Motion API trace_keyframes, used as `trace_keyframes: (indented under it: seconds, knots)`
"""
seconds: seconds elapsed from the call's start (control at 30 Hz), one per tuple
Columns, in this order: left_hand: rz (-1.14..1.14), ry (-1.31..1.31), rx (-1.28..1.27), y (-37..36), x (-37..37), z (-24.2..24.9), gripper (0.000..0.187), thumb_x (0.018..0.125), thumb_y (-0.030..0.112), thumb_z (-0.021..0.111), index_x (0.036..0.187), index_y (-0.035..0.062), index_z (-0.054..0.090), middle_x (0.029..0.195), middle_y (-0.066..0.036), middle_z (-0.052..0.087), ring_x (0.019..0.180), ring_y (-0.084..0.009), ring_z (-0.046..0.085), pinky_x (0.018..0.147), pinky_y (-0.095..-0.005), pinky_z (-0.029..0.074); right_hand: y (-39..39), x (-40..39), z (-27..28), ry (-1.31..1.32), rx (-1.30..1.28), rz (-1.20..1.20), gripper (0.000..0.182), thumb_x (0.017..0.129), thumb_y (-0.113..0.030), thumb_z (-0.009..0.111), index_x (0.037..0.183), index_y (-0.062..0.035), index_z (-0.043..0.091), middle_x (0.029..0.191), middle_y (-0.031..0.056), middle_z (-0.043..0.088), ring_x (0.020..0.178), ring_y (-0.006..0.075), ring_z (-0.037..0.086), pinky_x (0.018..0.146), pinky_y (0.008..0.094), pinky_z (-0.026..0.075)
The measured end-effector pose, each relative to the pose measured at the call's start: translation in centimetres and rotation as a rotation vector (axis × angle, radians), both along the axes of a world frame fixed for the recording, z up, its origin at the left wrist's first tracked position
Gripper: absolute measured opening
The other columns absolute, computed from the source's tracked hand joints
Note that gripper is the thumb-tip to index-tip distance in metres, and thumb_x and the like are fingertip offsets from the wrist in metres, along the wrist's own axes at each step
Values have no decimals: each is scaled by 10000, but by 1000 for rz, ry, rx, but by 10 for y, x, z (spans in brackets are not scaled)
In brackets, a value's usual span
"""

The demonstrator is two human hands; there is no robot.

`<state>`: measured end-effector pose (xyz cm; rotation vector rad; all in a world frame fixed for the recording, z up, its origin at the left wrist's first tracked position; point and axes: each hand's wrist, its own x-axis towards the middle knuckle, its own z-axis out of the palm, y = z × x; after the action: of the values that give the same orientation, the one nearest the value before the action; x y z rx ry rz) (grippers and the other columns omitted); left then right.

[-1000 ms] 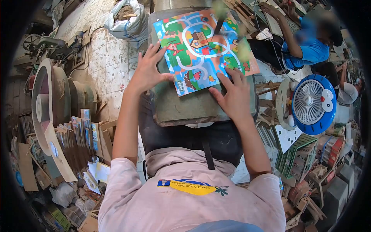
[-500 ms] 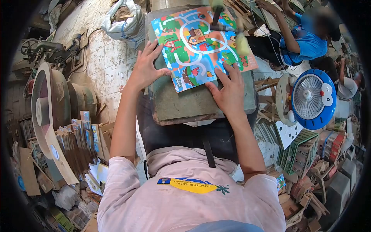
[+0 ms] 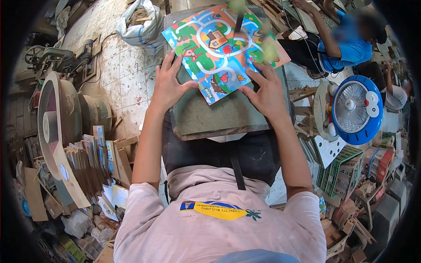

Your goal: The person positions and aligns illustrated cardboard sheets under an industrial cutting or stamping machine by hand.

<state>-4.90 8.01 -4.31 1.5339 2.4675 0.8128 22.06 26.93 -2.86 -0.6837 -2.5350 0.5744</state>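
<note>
A colourful printed maze board point(image 3: 221, 41) with white curved tracks lies tilted on a worn grey-green machine table point(image 3: 210, 118). My left hand point(image 3: 171, 85) lies at the board's left edge, its fingers spread and thumb pointing in toward the lower corner. At the lower right edge, my right hand point(image 3: 264, 90) has fingers stretched out over the board and thumb apart. A dark upright machine part point(image 3: 239, 19) comes down over the board's upper middle. Pale green blurred pieces beside it cover some of the print.
A blue round fan point(image 3: 357, 109) stands to the right, above a green crate point(image 3: 340, 168). On the left are a large wheel machine point(image 3: 52, 118) and stacked boards point(image 3: 90, 160). A white sack point(image 3: 140, 26) sits at upper left. Another person point(image 3: 351, 48) in blue works at upper right.
The board has turned counterclockwise, its right side moving up and its upper left corner down and left. My right hand has shifted slightly up and right along with it.
</note>
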Motion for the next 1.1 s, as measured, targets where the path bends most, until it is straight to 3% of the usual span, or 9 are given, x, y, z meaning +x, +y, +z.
trace_keyframes:
  seconds: [0.37, 0.53, 0.63, 0.77, 0.93, 1.07, 1.1]
  knots:
    - [117, 85, -9, -3, 35, 6, 1087, 738, 632, 868, 1545, 0, 509, 1642, -276, 387, 1533, -435, 379, 1202, -752, 222, 36, 1, 5, 3, 4, 137, 566, 824, -431, 861, 1279, -118, 739, 1354, 189, 651, 1393, 504, 521, 1121, 565, 465]
    - [183, 118, -62, -3, 47, 13, 1092, 742, 641, 868, 1525, -33, 515, 1615, -313, 395, 1523, -439, 392, 1207, -752, 204, 50, -3, 10, -30, -62, 212, 606, 813, -445, 859, 1312, -126, 727, 1382, 201, 624, 1388, 449, 539, 1115, 520, 480]
    - [220, 175, -78, -4, 57, 11, 1099, 771, 694, 819, 1533, -33, 504, 1609, -282, 421, 1489, -440, 425, 1200, -753, 197, 61, -6, 9, -9, -19, 262, 618, 808, -440, 861, 1325, -131, 723, 1405, 204, 606, 1372, 427, 551, 1111, 498, 489]
    - [235, 180, -51, -4, 64, 10, 1093, 783, 712, 800, 1528, -32, 506, 1591, -298, 429, 1487, -442, 426, 1194, -759, 205, 71, -12, 8, -15, 29, 298, 622, 810, -446, 856, 1332, -134, 721, 1425, 202, 599, 1354, 423, 560, 1110, 495, 494]
    - [284, 173, -53, -2, 77, 16, 1059, 803, 686, 803, 1523, -31, 504, 1582, -309, 435, 1488, -466, 416, 1183, -768, 212, 88, -16, 22, -85, -95, 387, 583, 836, -392, 863, 1336, -129, 718, 1452, 190, 594, 1355, 413, 557, 1125, 494, 483]
    - [295, 195, -82, -1, 109, 16, 1073, 796, 680, 813, 1523, -43, 495, 1571, -348, 427, 1489, -506, 393, 1177, -768, 214, 120, -32, 16, -44, -58, 302, 553, 860, -356, 829, 1353, -136, 708, 1436, 206, 599, 1355, 413, 556, 1121, 498, 483]
    - [284, 186, -85, 2, 123, 17, 1098, 785, 686, 817, 1527, -52, 485, 1563, -380, 411, 1497, -529, 368, 1180, -766, 208, 137, -40, 1, -44, 74, 214, 556, 871, -349, 802, 1370, -131, 693, 1441, 218, 595, 1360, 416, 551, 1119, 497, 483]
